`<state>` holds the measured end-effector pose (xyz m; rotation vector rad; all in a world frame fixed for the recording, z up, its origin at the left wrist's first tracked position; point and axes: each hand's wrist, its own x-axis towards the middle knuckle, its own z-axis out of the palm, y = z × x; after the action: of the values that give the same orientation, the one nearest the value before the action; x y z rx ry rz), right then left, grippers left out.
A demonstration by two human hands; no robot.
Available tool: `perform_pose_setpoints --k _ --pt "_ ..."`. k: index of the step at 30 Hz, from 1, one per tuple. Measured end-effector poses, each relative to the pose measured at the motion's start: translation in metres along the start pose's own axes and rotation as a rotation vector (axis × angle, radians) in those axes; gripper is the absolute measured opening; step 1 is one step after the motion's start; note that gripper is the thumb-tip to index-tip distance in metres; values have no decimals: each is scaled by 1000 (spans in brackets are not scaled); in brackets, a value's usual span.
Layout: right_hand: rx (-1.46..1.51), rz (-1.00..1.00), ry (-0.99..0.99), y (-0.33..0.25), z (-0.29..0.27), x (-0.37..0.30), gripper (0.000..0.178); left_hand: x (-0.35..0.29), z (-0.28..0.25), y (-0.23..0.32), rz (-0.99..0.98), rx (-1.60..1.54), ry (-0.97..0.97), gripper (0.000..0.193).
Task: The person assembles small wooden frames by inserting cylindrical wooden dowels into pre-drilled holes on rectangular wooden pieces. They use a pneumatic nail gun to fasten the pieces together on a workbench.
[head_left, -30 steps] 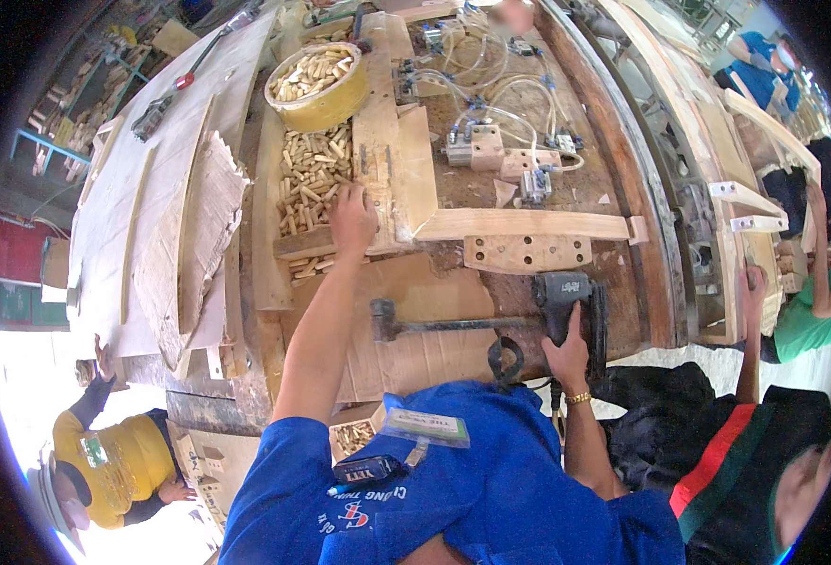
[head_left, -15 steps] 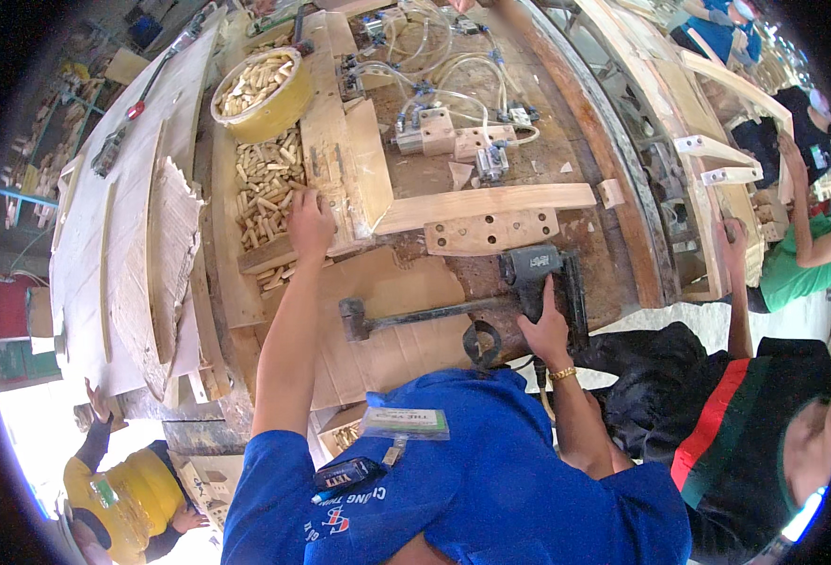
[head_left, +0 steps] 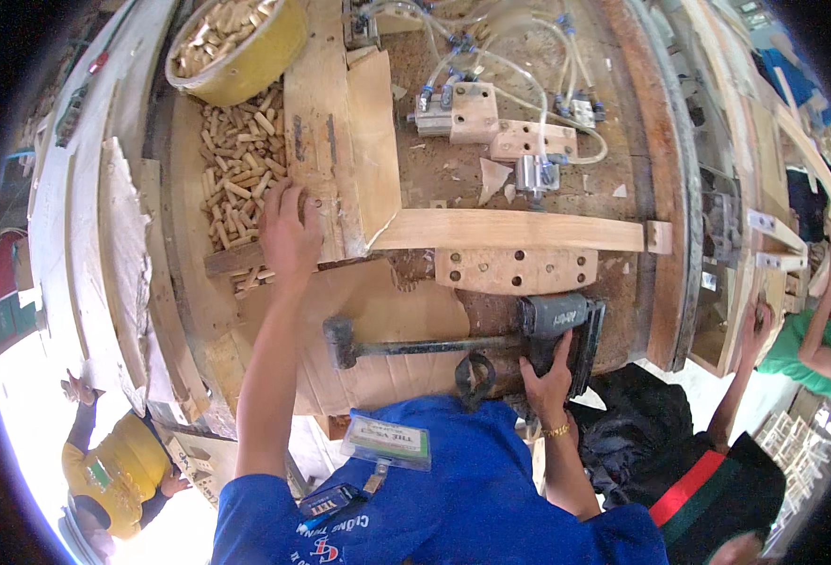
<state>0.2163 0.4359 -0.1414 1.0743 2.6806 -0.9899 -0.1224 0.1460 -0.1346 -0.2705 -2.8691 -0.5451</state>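
At the right edge of a trough of small wooden dowels [head_left: 238, 179], my left hand [head_left: 291, 231] rests with curled fingers; their tips and anything pinched in them are hidden. My right hand [head_left: 549, 381] is wrapped around the handle of a black air nail gun [head_left: 556, 315], index finger stretched along it. The nail gun lies on the bench beside a drilled wooden block [head_left: 517, 270]. A long wooden strip [head_left: 519, 229] lies just beyond that block. Left of the nail gun, a black-headed hammer [head_left: 340, 342] lies on cardboard [head_left: 387, 301], its shaft pointing toward the gun.
A yellow tub [head_left: 255, 71] of dowels stands at the trough's far end. Clamping cylinders [head_left: 439, 120] with clear air hoses occupy the far bench. To the right, a person in black [head_left: 707, 490] reaches toward a wooden frame; another in yellow [head_left: 119, 471] is at lower left.
The view has shifted, so the bench appears larger and the tub sits nearer the upper left. My left hand stays by the dowels, and my right hand stays on the nail gun.
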Motion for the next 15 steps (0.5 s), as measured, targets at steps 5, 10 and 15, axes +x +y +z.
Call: perform_pose_setpoints --k 5,10,15 --pt "-8 40 -28 6 2 0 102 2 -3 3 8 -4 -1 25" --pt "61 143 -71 12 2 -5 103 8 -3 9 -29 6 -23 25" --pt "-71 -51 -12 16 4 1 99 7 2 5 6 -8 -4 25"
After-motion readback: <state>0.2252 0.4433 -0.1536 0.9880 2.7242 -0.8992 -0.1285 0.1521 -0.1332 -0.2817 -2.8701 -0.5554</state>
